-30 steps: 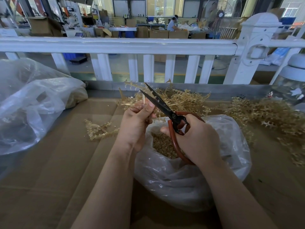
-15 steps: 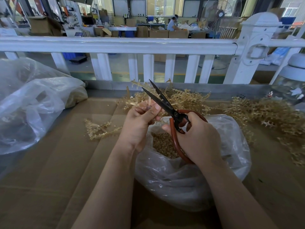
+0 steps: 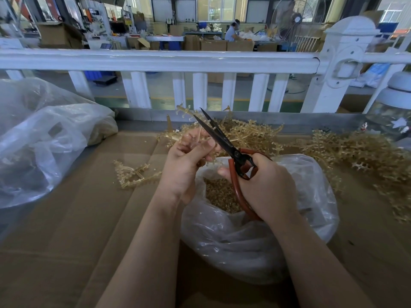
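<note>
Mid-trim above clear plastic bag [image 3: 244, 241]. Left hand [image 3: 184, 161], grip pinching translucent amber plastic sprue [image 3: 196, 138]. Right hand [image 3: 264, 187], grip clenched round red-handled black scissors [image 3: 224, 143], blades slightly apart. Next, probably: a snip.

Both bare forearms are reaching forward side by side, the left hand [image 3: 185, 163] pinching with bent fingers [image 3: 189, 147] and the right hand [image 3: 265, 185] curling tight, knuckles facing up.

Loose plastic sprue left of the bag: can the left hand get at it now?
Likely yes: bare cardboard lies between the left hand and the loose sprue, though that hand is pinching another sprue piece.
</note>
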{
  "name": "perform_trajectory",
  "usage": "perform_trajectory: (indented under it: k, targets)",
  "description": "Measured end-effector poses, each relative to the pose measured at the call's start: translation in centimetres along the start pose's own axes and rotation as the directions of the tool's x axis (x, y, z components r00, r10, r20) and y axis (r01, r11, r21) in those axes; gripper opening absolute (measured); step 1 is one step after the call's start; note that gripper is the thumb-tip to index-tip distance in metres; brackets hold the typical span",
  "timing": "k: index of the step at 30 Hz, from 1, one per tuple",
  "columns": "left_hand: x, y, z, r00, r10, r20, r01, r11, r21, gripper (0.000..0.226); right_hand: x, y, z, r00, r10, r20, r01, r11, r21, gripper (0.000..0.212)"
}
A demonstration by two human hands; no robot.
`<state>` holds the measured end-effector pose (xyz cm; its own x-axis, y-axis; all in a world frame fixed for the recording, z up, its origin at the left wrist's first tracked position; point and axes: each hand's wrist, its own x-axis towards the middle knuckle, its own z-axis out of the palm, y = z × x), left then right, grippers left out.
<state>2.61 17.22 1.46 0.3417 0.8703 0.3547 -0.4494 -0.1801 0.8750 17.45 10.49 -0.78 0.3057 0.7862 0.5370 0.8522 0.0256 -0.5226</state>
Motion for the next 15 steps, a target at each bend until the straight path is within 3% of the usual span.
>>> perform_trajectory:
  k: [7, 15]
  targets:
    - [0.00, 0.09, -0.10, 1.000, 0.001, 0.017, -0.002, 0.999, 0.043, 0.014, 0.10, -0.15, -0.22, 1.000, 0.019, 0.004, -0.019, 1.000, 0.011, 0.068]
    - [-0.07, 0.14, -0.40, 0.995, -0.016, 0.093, 0.013, 0.999, 0.037, 0.011, 0.10, -0.14, -0.16, 1.000, -0.004, 0.000, 0.004, 1.000, 0.018, 0.063]
